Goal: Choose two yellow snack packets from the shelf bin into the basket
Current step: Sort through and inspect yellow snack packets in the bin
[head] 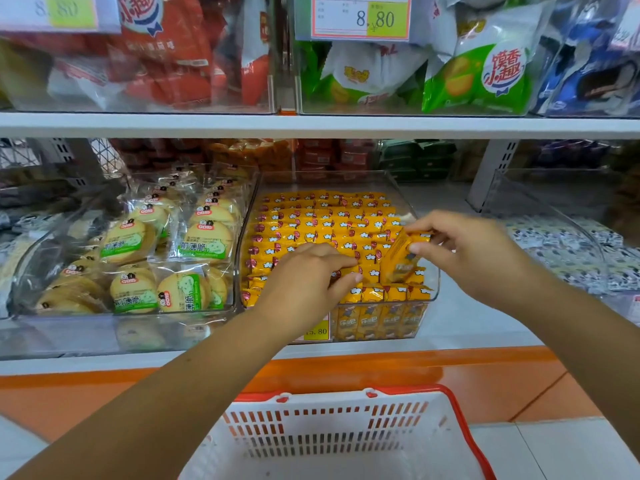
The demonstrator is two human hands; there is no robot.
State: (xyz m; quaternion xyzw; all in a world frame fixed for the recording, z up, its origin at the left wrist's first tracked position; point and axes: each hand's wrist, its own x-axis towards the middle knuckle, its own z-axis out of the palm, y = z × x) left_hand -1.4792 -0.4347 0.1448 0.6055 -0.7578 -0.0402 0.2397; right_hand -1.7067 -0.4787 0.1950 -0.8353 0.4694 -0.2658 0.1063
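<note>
White shelf (467, 327) (orange-edged), two clear bins side by side — biscuit bin (69, 336), yellow-packet bin (435, 289)

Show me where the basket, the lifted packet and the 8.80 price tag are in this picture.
basket (329, 404): head view, white back wall just under the red rim.
lifted packet (398, 259): head view, middle of its yellow face.
price tag (360, 19): head view, on the printed 8.

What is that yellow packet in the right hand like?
The yellow packet is a shiny orange-yellow wrapper, plastic by its look, with darker print I cannot read. It stands tilted, sticking partway up out of the clear bin. The right hand pinches its top end; its lower end touches the other packets packed below.
</note>
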